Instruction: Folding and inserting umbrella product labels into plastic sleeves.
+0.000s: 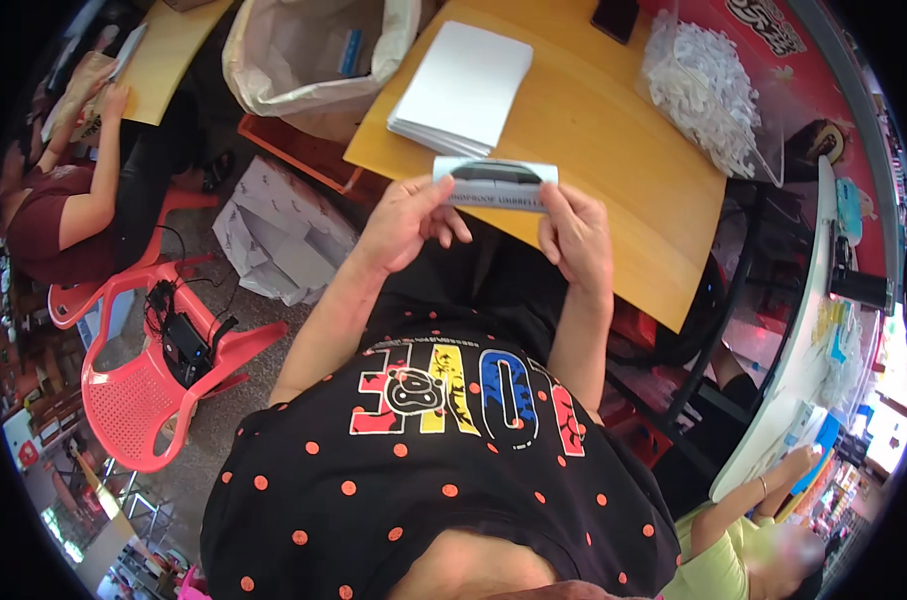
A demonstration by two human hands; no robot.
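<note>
Just past the near edge of the wooden table, I hold a light blue printed piece of paper or thin card [495, 184] between both hands. It is long and narrow, seems bent or folded, and carries a dark arched picture. My left hand [413, 222] pinches its left end with thumb and finger, the other fingers curled loosely below. The right end is gripped by my right hand [577, 232], thumb on the face turned toward me. Behind it on the table lies a stack of white sheets [465, 85], slightly fanned at its near edge.
The wooden table [613, 170] also bears a clear bag of white strips [708, 85] and a dark phone [614, 18]. A lined bin [258, 95] with a blue item stands left of it. Red chairs [133, 400] and a person [83, 205] are at left, another person [718, 545] lower right.
</note>
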